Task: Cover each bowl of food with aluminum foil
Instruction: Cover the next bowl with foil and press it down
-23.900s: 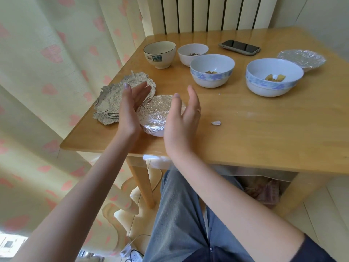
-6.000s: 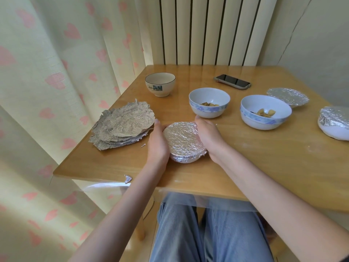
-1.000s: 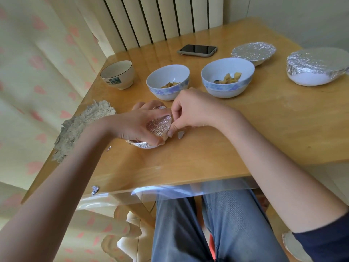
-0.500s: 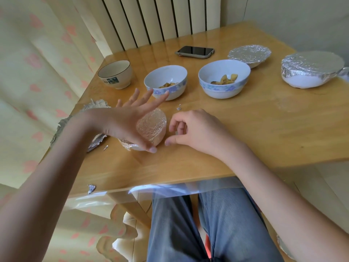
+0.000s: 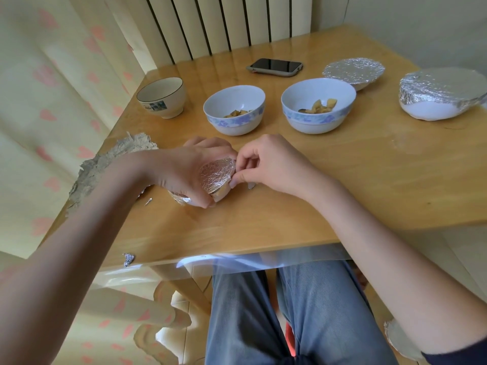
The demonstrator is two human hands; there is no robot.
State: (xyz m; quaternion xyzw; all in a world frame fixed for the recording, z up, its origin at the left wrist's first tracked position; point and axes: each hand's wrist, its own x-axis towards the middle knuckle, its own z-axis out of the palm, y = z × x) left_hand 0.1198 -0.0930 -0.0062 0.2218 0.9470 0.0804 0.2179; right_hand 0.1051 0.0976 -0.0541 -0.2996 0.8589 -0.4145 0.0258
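A foil stack (image 5: 110,164) lies at the bench's (image 5: 369,185) left edge, partly behind my left forearm; a phone (image 5: 275,67) lies at the back. My left hand (image 5: 189,172) clasps the foil-covered bowl (image 5: 214,177), tilted toward me near the front edge, hiding much of it. My right hand's (image 5: 266,164) fingers (image 5: 238,177) pinch its foil rim. Behind stand two open bowls (image 5: 234,109) with food, an empty-looking cup (image 5: 162,100), and two covered bowls (image 5: 442,93) at right.

Small foil-covered bowl (image 5: 216,177) near front edge of wooden table (image 5: 369,185), between left hand (image 5: 184,172) and right hand (image 5: 266,164). Stack of crumpled foil sheets (image 5: 110,167) left. Behind: cream bowl (image 5: 161,97), two blue-patterned white bowls (image 5: 234,109) (image 5: 317,105). Far right: two foil-covered bowls (image 5: 353,72) (image 5: 442,93). Black phone (image 5: 275,66) at back.
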